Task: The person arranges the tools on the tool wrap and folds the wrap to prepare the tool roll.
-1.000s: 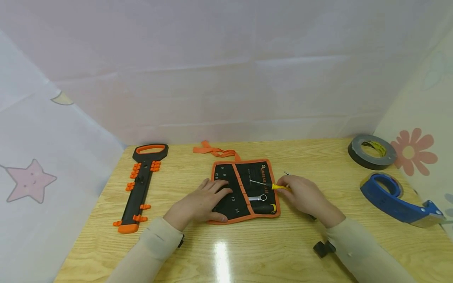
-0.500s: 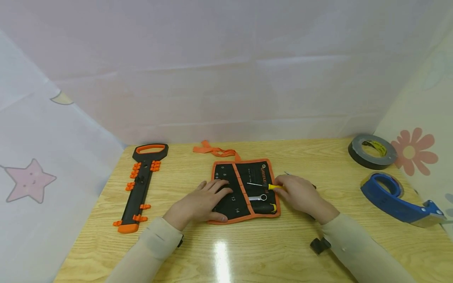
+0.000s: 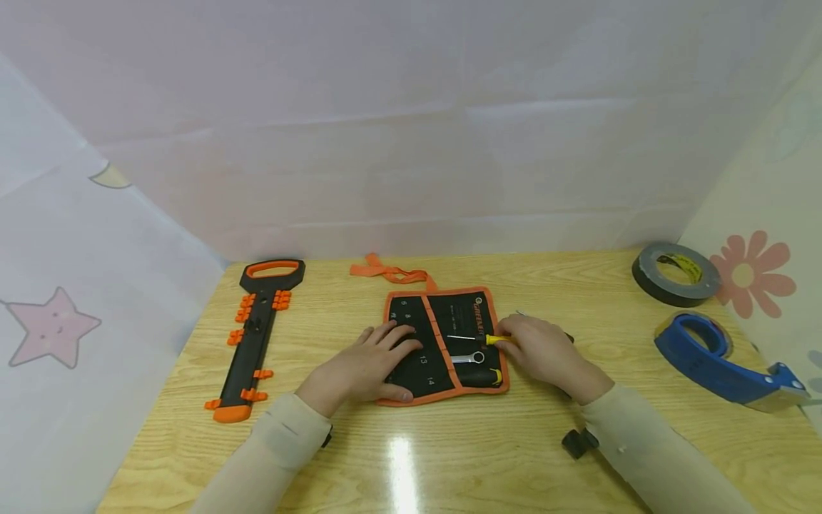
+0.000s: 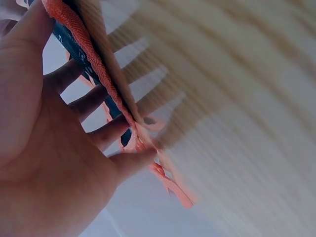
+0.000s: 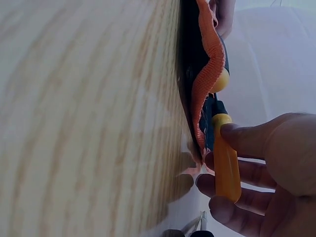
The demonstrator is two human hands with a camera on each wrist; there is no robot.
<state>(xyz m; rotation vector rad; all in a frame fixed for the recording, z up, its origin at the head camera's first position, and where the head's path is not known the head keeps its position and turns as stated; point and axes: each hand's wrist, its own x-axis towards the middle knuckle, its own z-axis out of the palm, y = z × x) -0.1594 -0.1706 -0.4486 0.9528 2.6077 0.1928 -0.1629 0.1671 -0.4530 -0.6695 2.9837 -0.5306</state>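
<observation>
Losing the screwdriver [image 3: 493,340]: possible if the pinch on its yellow handle is loose, since a small roll of thumb or fingers would swing the shaft off line.
Tip [image 3: 450,336]: ends just short of the orange strip [image 3: 443,350]; aimed too low it might snag cloth, too high it might ride over. Whether it touches the cloth, I cannot tell.
Wrench [image 3: 467,360]: lies just beside the shaft, on the person's side; a dip of the right hand could shove it or the black handle [image 3: 474,379] next to it.
Pouch [image 3: 433,362]: spread on the table [image 3: 501,457] between the hands, its strap [image 3: 401,275] trailing beyond; being soft, it could skid or ruck if the left hand eased off.
Spare tool [image 3: 522,314]: only a metal end shows past the right hand; the knuckles might knock it.
Right hand [image 3: 542,350]: holding the screwdriver, thumb on one side of the handle and fingers on the other, at the pouch's right edge.
Left hand [image 3: 367,365]: gripping nothing; fingers spread and fairly straight, resting on the pouch's left half, thumb near the bottom edge.
</observation>
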